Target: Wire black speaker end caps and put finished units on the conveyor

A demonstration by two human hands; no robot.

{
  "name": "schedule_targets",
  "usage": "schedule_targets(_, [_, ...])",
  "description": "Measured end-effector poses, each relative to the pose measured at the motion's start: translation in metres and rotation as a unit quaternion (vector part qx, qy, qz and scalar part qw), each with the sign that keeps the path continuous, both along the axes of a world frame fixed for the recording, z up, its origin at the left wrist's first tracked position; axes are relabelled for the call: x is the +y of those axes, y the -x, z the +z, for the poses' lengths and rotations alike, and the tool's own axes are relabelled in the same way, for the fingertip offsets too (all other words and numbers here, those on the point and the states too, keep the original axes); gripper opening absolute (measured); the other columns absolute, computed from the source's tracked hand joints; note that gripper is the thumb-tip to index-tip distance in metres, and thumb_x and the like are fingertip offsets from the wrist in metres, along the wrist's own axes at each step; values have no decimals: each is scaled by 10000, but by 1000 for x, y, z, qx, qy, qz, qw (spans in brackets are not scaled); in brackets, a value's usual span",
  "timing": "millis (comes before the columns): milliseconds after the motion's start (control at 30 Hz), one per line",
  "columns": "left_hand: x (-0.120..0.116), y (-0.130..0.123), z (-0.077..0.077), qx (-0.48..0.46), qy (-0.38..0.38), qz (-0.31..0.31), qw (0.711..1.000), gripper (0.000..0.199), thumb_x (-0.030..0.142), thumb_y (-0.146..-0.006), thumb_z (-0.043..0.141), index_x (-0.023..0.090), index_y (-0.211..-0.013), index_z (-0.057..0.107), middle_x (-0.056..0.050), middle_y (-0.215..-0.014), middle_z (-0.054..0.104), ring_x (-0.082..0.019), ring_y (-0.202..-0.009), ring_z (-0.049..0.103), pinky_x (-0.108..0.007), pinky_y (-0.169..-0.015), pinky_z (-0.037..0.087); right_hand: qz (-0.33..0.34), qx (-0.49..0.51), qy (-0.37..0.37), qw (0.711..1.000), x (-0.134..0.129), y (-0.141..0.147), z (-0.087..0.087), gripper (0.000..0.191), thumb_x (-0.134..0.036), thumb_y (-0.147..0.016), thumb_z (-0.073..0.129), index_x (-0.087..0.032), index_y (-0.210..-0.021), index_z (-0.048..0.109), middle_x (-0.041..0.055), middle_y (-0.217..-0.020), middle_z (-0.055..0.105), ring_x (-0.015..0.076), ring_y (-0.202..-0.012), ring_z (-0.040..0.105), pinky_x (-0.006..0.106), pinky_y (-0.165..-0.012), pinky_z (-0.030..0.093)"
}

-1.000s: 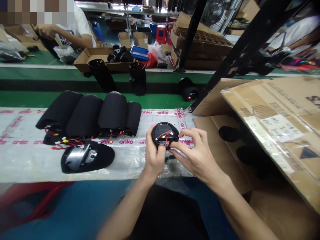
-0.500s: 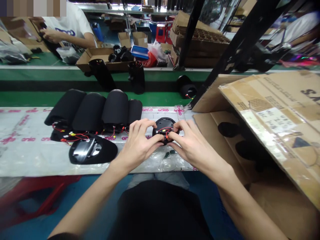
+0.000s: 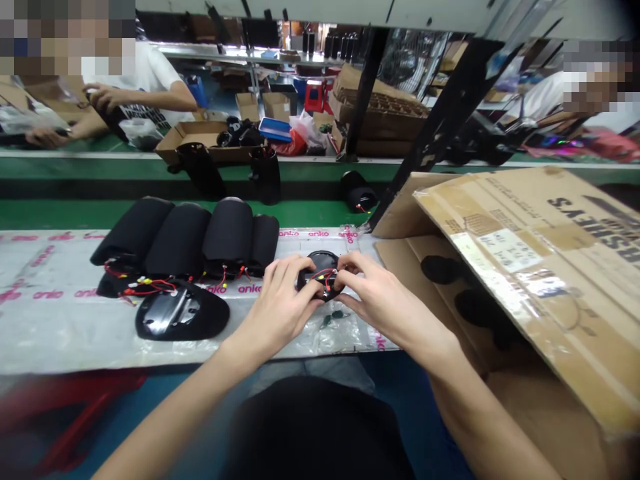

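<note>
- The left hand is curled narrowly around the lower left of a round black housing, with its fingertips pressed against the rim.
- The right hand holds the housing from the opposite side, its fingers bent in over the face and close to the left hand's fingertips.
- The housing is held just above the bench, right of center in the frame. Red wires with small yellow connectors run across its face.
- A small dark green piece lies on the plastic sheeting just below the hands.
- To the left stand four black padded cylinders in a row, with red wires at their near ends.
- In front of them lies a black oval cover with a shiny silver center.
- At the right, a large cardboard box stands beside the bench.
- At the upper left, a co-worker's hand holds a dark object.
</note>
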State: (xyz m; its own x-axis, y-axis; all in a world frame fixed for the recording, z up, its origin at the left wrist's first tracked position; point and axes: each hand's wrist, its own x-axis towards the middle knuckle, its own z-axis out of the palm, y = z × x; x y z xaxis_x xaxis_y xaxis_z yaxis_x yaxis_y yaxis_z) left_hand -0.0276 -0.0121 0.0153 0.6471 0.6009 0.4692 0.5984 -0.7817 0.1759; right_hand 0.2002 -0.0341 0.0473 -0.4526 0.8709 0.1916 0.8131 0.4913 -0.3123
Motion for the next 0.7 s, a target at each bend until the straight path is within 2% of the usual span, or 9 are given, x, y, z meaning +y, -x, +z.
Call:
schedule_targets(167, [-5,-9,7,-23,30,-7,999,111,190,-998,689,165,-1104,702,-195,-1361,572,-387,-1326,556,-566,-1071,532,12,-20,-10,1000,-2,-7,4,146,-125,-1033,635,-233,-1107,697,107,-1240,621,269,-1107,684,457,-940,644])
schedule_targets(267, [1,-9,9,-114,117,-31,986,126,270,-989,731,220,-1104,715,-148,-1375,584,-346,-1334,575,-541,-1109,528,24,-35,-22,999,-8,-11,2,215,-74,-1040,580,-233,-1120,701,122,-1299,616,274,-1170,660,465,-955,645])
schedule_targets(367, [15,-5,2,-274,219,16,936,210,348,-1040,658,242,-1220,669,-116,-1350,638,-277,-1305,632,-467,-1119,531,25,-47,-32,998,-15,-9,-2,264,-13,-1013,569,-222,-1105,702,138,-1350,610,280,-1223,643,456,-963,651])
schedule_targets(433, [25,-4,-5,-325,291,49,899,275,387,-1064,602,226,-1283,639,-118,-1356,682,-269,-1304,657,-451,-1126,524,21,-53,-31,998,-19,-3,-3,281,10,-994,571,-219,-1090,703,144,-1358,616,284,-1224,646,457,-956,660])
schedule_targets(500, [32,-5,-9,-295,371,40,880,342,416,-1050,612,224,-1331,642,-115,-1375,716,-285,-1317,669,-448,-1131,521,16,-53,-33,998,-23,1,-3,307,17,-985,563,-223,-1114,706,152,-1378,620,298,-1244,647,482,-962,664])
schedule_targets(567, [35,-9,-8,-250,419,22,873,358,413,-1042,610,231,-1344,670,-98,-1357,750,-296,-1284,695,-440,-1105,538,18,-22,-30,999,-25,0,-3,345,-1,-991,553,-236,-1193,704,158,-1440,601,308,-1302,640,499,-995,657])
schedule_targets(633, [34,-13,-4,-241,419,23,875,335,399,-1053,571,231,-1307,711,-79,-1307,782,-295,-1226,724,-432,-1086,546,15,56,-13,998,-25,-7,-3,373,-49,-1005,555,-268,-1275,692,142,-1502,575,296,-1355,634,478,-1037,641])
schedule_targets(700, [32,-17,0,-244,407,38,879,326,386,-1055,553,232,-1271,741,-64,-1245,808,-296,-1186,742,-433,-1081,549,-25,167,-4,986,-18,-15,-6,308,-131,-1023,576,-282,-1260,702,121,-1452,621,278,-1318,668,445,-1029,633])
